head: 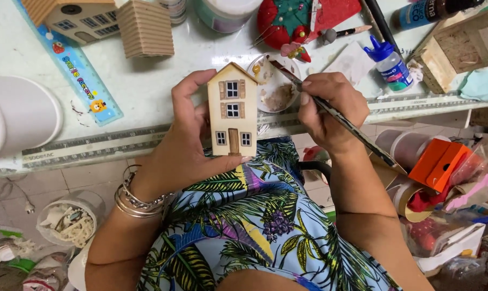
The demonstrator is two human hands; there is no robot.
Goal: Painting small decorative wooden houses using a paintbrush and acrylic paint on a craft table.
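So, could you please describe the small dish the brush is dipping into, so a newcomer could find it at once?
Start at the pale green table and find the little cream house in the left hand. Just right of its roof sits a small round white dish, smeared with brown paint, the only one touched by the brush tip.

The scene is bright and evenly lit, with soft, diffuse light from above. The pale glossy desk (pixel 147 81) shows a white glare patch near 12 o'clock, just left of the small round paint dish (pixel 279 89). Shadows are faint and short; a soft one lies under the left hand (pixel 184 145) on the desk edge. Towards 9 o'clock a large white rounded object (pixel 12 116) is overexposed and out of focus. The small cream wooden house (pixel 232 110) at the centre is sharp. The floor below the desk, at 7 and 4 o'clock, is dimmer and softer. The desk's edge bows slightly, showing wide-angle distortion.
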